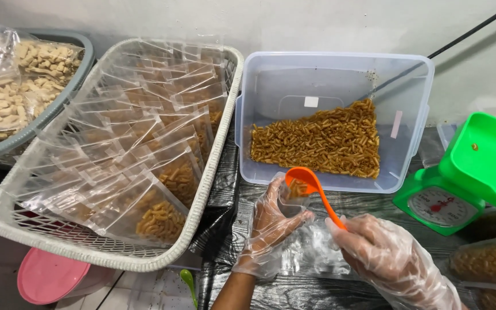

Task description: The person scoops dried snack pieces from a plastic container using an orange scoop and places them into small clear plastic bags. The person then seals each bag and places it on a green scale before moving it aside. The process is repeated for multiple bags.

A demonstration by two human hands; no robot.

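Macaroni snack (pixel 317 140) half-fills the clear tub (pixel 414 86); many filled pouches (pixel 156 221) already lie in the white basket (pixel 213 155). Left hand (pixel 271 224) closes around an open pouch (pixel 294 204) above the tabletop (pixel 294 290), while right hand (pixel 380 252) grips the orange scoop (pixel 308 181), tipping more in. Plenty, judging by the tub, remains unbagged.

Bright, even light; soft shadows, sharp focus, slight edge distortion.
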